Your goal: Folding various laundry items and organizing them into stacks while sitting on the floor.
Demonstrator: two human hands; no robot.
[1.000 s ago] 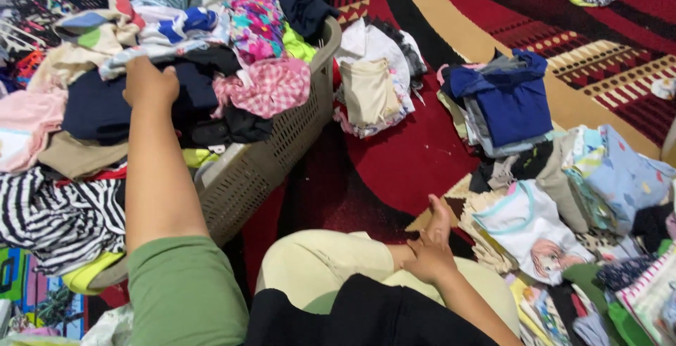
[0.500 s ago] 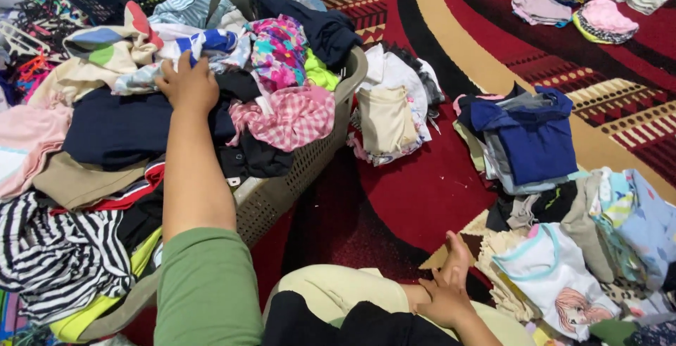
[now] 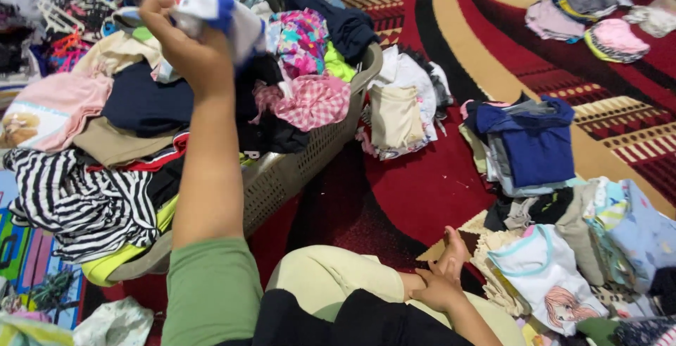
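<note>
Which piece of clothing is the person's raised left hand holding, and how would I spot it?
Start at the overfull grey plastic laundry basket. Above its heap, the left hand is lifted, gripping a bunched white garment with blue trim. It alone hangs in the air.

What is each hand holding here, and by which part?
Left hand grips a white-and-blue garment by one bunched end; right hand holds nothing.

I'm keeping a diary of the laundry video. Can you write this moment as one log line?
left hand: grip shut on white and blue garment | over laundry basket | right hand: resting on foot
</note>
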